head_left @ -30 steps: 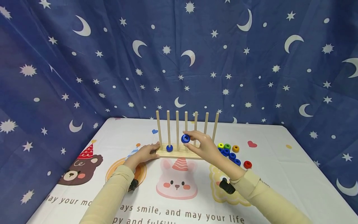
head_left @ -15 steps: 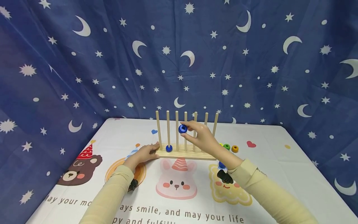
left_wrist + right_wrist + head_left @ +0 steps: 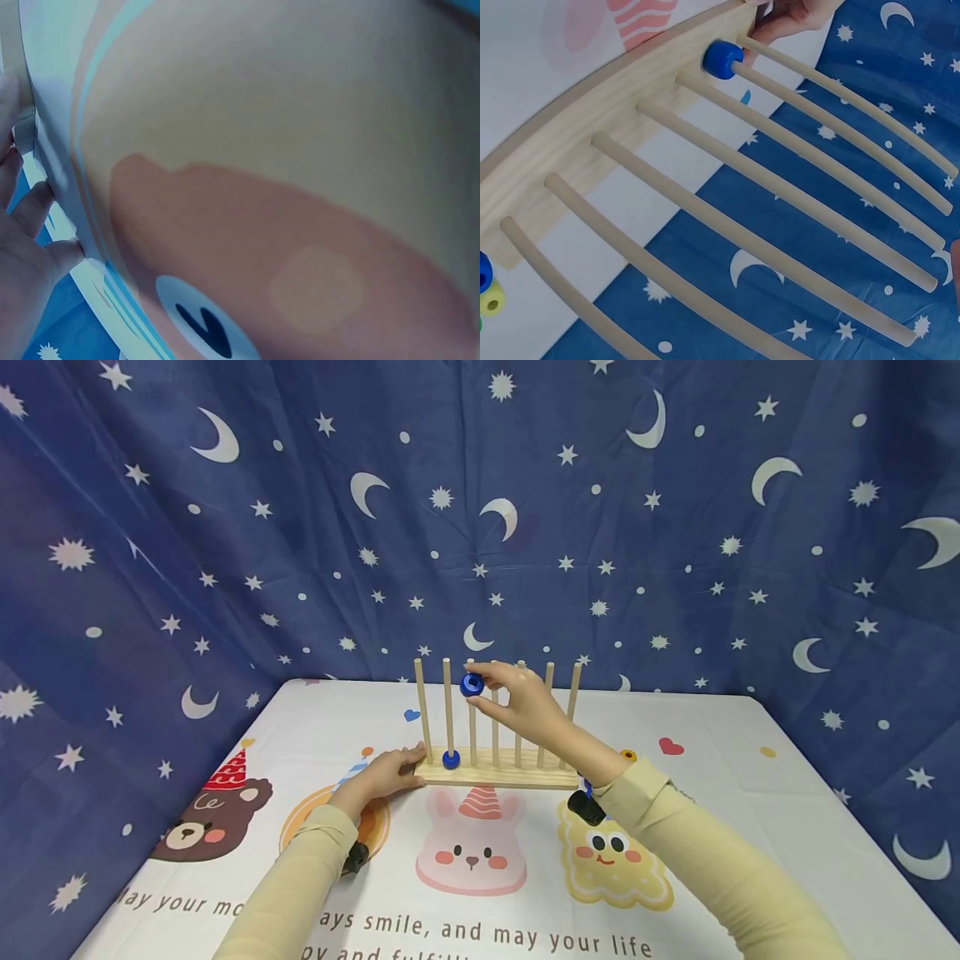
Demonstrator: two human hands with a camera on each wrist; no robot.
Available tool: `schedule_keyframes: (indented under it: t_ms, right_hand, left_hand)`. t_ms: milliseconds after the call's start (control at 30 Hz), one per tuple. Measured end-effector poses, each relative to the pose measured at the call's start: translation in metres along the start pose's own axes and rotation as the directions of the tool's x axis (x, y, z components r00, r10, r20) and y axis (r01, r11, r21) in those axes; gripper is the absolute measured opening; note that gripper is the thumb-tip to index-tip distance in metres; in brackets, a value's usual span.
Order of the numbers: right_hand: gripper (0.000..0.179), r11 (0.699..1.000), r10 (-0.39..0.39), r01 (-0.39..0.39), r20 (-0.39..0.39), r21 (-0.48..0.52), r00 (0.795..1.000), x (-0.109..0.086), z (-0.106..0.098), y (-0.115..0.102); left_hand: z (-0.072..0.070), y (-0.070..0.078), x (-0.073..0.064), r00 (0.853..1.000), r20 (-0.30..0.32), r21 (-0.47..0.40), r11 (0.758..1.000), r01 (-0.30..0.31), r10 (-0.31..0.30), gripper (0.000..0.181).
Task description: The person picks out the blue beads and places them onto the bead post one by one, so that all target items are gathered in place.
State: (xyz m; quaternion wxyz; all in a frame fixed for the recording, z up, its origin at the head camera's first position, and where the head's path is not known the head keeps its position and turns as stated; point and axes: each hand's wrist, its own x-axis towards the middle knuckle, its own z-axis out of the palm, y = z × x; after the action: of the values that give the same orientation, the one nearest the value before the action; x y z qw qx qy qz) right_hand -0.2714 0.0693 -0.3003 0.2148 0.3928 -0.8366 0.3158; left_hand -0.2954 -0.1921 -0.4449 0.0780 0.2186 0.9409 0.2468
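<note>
My right hand (image 3: 525, 697) pinches a blue bead (image 3: 472, 684) between thumb and fingertips, its hole facing the head camera. That bead overlaps the upper part of the third peg from the left in the head view; whether they touch, I cannot tell. The wooden peg rack (image 3: 517, 777) has several upright pegs. At the foot of its second peg sits another blue bead (image 3: 451, 760). My left hand (image 3: 382, 774) grips the rack's left end, thumb in front and fingers behind. In the left wrist view, only part of the left hand (image 3: 30, 255) shows at the edge.
Loose beads lie right of the rack, mostly hidden by my right forearm; an orange bead (image 3: 628, 755) peeks out. A yellow bead (image 3: 491, 298) shows in the right wrist view. White printed cloth (image 3: 720, 760) covers the table, and a blue starry curtain (image 3: 420, 535) hangs behind.
My right hand has moved left and up with the blue bead, from before the fourth peg to near the top of the third. The left hand stays on the rack.
</note>
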Motion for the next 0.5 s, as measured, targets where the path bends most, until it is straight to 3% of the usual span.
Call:
schedule_keyframes:
  t_ms: [200,500]
  right_hand:
    - [0.043,0.999,0.023,-0.023,0.002,0.025,1.0,0.006,0.0,0.001]
    - [0.038,0.998,-0.008,0.01,-0.028,0.063,1.0,0.022,0.003,0.002]
  left_hand:
    - [0.0,0.004,0.0,1.0,0.014,-0.007,1.0,0.023,-0.023,0.061]
    - [-0.002,0.007,-0.002,1.0,0.009,-0.006,1.0,0.028,-0.028,0.061]
